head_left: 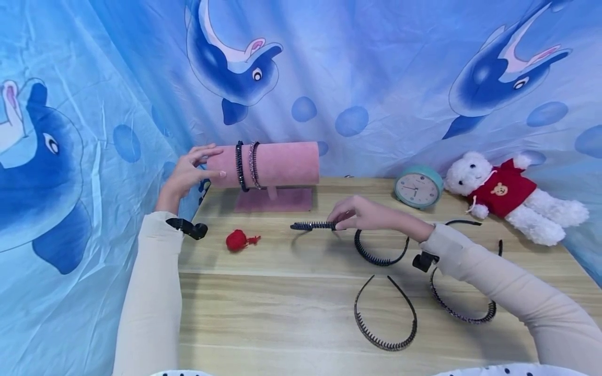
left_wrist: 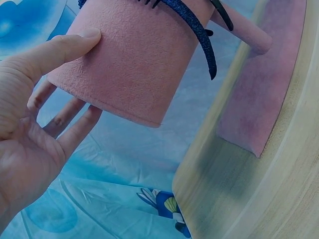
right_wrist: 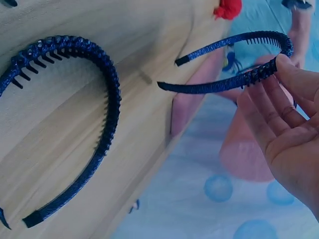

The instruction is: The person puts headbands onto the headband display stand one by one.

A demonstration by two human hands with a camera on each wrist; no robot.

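A pink cylindrical stand (head_left: 291, 162) at the back left carries two toothed headbands, one dark (head_left: 239, 166) and one pinkish (head_left: 254, 164). My left hand (head_left: 190, 169) grips its left end; in the left wrist view the thumb of the left hand (left_wrist: 40, 114) lies on the side and the fingers reach under the rim. Above the table, right of the stand's base, my right hand (head_left: 362, 213) pinches a dark blue headband (head_left: 312, 225). The right wrist view shows that headband (right_wrist: 209, 87) between thumb and fingers of the right hand (right_wrist: 289, 124), its two ends free.
Other headbands lie on the table: one (head_left: 376, 259) below my right hand, one (head_left: 388, 344) nearer, one (head_left: 463, 316) partly under my right forearm. A red bundle (head_left: 236, 240) lies at left. A teal clock (head_left: 417, 188) and white teddy bear (head_left: 505, 190) are at the back right.
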